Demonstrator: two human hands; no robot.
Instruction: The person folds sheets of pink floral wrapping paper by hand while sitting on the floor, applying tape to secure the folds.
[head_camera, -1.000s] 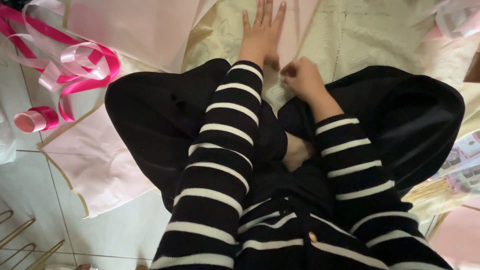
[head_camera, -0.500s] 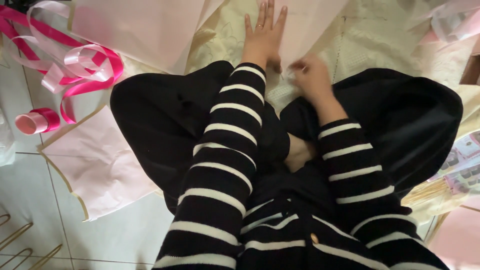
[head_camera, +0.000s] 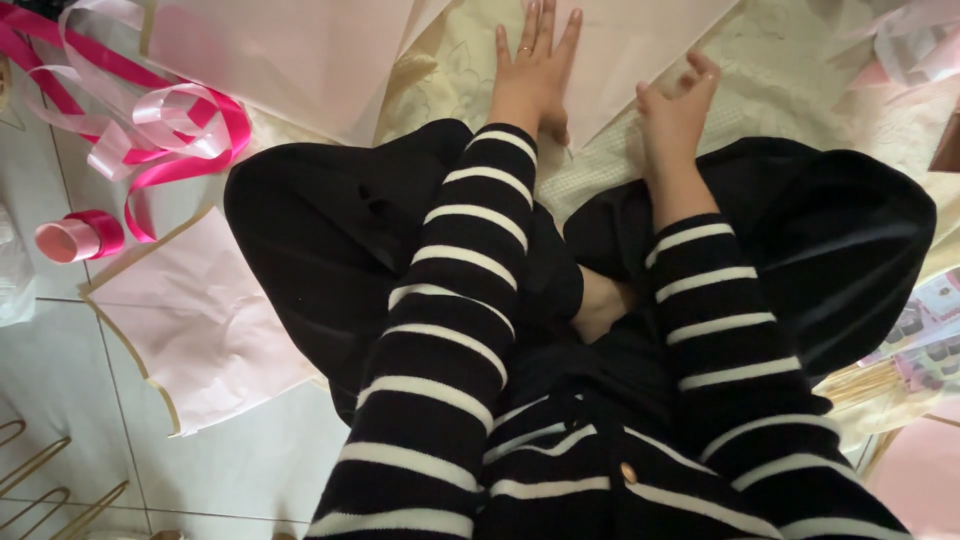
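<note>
Our right hand (head_camera: 675, 110) is lifting open off the pink paper sheet (head_camera: 640, 45); our left hand (head_camera: 533, 70) is pressing it flat, fingers spread.

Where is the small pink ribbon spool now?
In the head view, the small pink ribbon spool lies on the tiled floor at far left, below the loose pink ribbon.

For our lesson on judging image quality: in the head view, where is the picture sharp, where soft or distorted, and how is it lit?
Head view: light is soft and even, with no hard shadows; the left hand lies flat and fairly sharp on the pale pink sheet; the right hand looks slightly soft; the striped sleeves loom large near the lens; the pink ribbon shows faint sheen.
</note>
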